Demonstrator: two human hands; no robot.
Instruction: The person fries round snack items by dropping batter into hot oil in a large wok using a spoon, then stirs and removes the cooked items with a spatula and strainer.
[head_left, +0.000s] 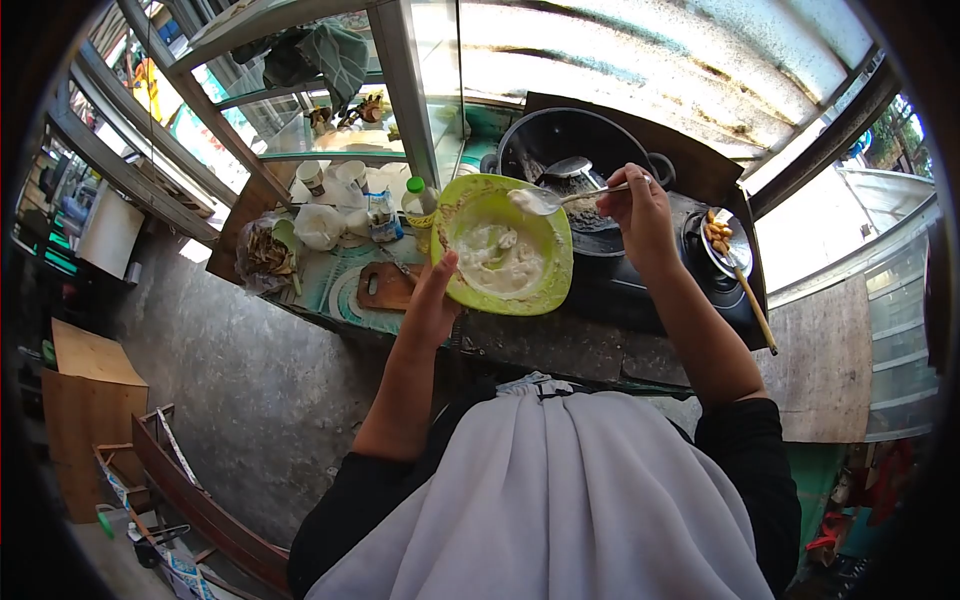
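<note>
Corrugated sheet [650, 60]: brightest surface, above the right-hand fingers [618, 203], bleached nearly white in broad patches.
Side opening [785, 215]: daylight glare right of those fingers, detail lost.
Bowl [554, 262]: well lit beside the left-hand fingers [447, 264], its colour clear.
Wok [535, 135]: dark interior behind the right-hand fingers.
Floor [250, 390]: dimmer, left of and below the left-hand fingers.
Picture rim: black vignette farthest from both hands' fingers; fisheye distortion bends posts outward.
</note>
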